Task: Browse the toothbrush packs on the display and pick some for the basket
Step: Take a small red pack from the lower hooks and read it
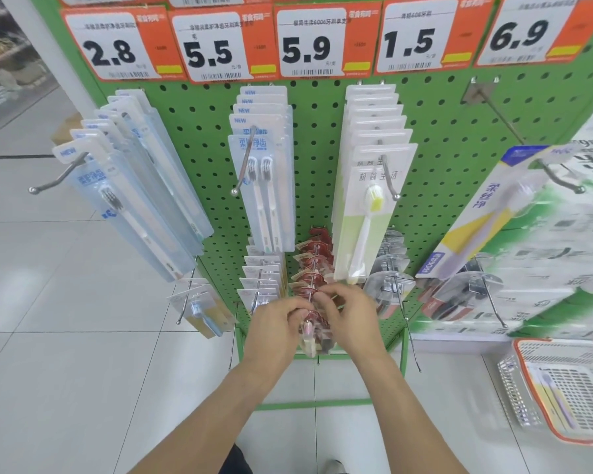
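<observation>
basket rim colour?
Orange. The basket has an orange rim over white mesh walls; it shows in the head view, lower right on the floor.

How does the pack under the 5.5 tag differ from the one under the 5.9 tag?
The front pack under the 5.5 tag holds two slim white toothbrushes side by side on a pale blue card; the front pack under the 5.9 tag holds one toothbrush with yellow-and-white bristles on a white and light green card. The first is marked NEW at the top; the second is not. Both hang on pegboard hooks, untouched by the hands.
</observation>
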`<action>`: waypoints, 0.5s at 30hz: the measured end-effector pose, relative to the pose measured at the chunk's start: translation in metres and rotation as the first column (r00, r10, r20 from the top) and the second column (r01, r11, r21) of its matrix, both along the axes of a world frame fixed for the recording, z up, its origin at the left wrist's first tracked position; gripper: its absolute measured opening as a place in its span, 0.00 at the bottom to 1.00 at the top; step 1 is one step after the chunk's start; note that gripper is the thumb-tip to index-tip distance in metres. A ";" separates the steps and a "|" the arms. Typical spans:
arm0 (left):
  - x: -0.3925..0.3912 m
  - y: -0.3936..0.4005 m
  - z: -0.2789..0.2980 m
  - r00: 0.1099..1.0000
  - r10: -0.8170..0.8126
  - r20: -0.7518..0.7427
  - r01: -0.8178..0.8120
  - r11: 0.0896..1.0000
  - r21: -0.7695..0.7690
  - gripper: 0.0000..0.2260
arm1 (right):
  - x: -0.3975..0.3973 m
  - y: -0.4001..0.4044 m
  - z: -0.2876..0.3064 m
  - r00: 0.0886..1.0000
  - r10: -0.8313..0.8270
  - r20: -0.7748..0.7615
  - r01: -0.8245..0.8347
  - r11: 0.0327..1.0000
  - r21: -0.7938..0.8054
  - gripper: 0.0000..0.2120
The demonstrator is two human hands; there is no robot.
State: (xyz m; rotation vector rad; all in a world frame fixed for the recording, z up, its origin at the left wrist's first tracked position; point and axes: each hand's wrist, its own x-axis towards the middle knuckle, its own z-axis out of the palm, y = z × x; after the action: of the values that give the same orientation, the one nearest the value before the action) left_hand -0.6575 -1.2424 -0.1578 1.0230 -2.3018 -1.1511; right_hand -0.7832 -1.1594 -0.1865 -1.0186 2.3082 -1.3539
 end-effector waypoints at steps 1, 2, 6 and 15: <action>0.000 0.000 0.001 1.000 -0.006 -0.002 0.006 1.000 -0.002 0.09 | -0.002 0.000 0.000 1.000 0.016 -0.019 -0.015 1.000 0.007 0.04; 0.000 0.000 0.003 1.000 -0.013 -0.001 0.013 1.000 -0.009 0.09 | -0.004 0.001 -0.001 0.999 0.023 -0.037 -0.023 1.000 0.008 0.04; 0.000 -0.001 0.006 0.999 -0.027 0.037 0.029 0.999 -0.041 0.08 | -0.002 0.008 -0.002 0.999 -0.041 -0.011 0.040 0.995 -0.095 0.05; 0.001 0.002 0.001 0.999 -0.024 0.025 0.028 0.984 -0.177 0.08 | 0.006 0.036 -0.013 0.965 -0.180 -0.191 0.146 0.973 -0.178 0.04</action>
State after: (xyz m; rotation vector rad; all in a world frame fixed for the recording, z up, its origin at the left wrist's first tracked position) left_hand -0.6561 -1.2402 -0.1573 0.9469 -2.3926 -0.9286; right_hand -0.7770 -1.1233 -0.1994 -1.0835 2.5147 -1.5925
